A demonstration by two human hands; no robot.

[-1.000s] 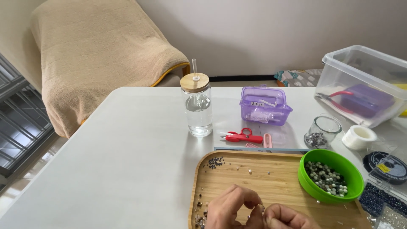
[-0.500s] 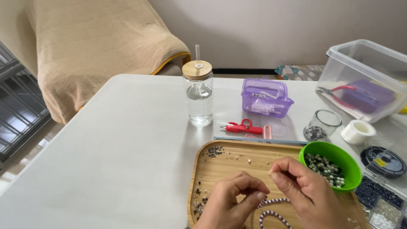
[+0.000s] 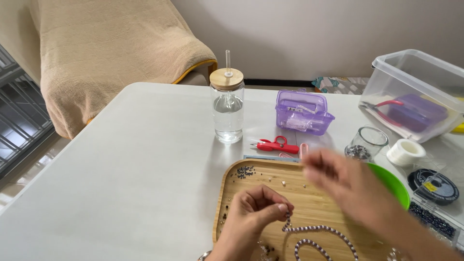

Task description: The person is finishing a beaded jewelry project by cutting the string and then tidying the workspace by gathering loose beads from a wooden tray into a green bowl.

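Right hand [image 3: 350, 186] has lifted off the tray and swung up-right since half a second ago, now motion-blurred over the green bowl [image 3: 389, 181]; view also sits closer.

Left to right: tan blanket [image 3: 111, 58] over a chair, upper left of frame. White table [image 3: 121, 183]. Glass jar [image 3: 227, 107] with bamboo lid and straw, upper centre. Bamboo tray [image 3: 251, 181] at bottom centre, loose dark beads in its upper-left corner. Left hand [image 3: 253, 215] over the tray, fingers [image 3: 282, 208] curled shut, thumb and forefinger pinching the end of the beaded strand [image 3: 316, 237], which loops across the tray's lower right. Red thread snips [image 3: 275, 145] just above the tray, purple plastic case [image 3: 302, 112] behind them. Right-hand fingers look loosely spread, too blurred to tell if anything is held. Small glass jar [image 3: 366, 143], white cord spool [image 3: 406, 152], black spool [image 3: 433, 186] at right; clear storage bin [image 3: 415, 94] upper right.
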